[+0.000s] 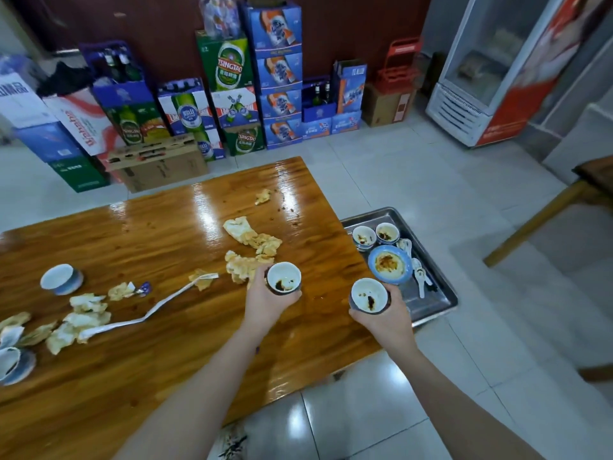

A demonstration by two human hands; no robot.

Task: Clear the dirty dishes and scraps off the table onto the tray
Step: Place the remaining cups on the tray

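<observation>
My left hand (265,302) grips a small dirty cup (284,278) above the right part of the wooden table (149,234). My right hand (381,318) grips a second dirty cup (369,295) past the table's right edge, just before the metal tray (441,293). The tray holds two small cups (364,237), a blue bowl (389,264) and white spoons (419,277). Crumpled used napkins (252,239) and scraps lie on the table, along with a white wrapper strip (149,315), a cup on its side (61,278) and dishes at the left edge (15,363).
Stacked beer cartons (232,94) line the far wall behind the table. A glass-door fridge (491,71) stands at the back right. A wooden bench or table leg (547,214) reaches in from the right over the tiled floor.
</observation>
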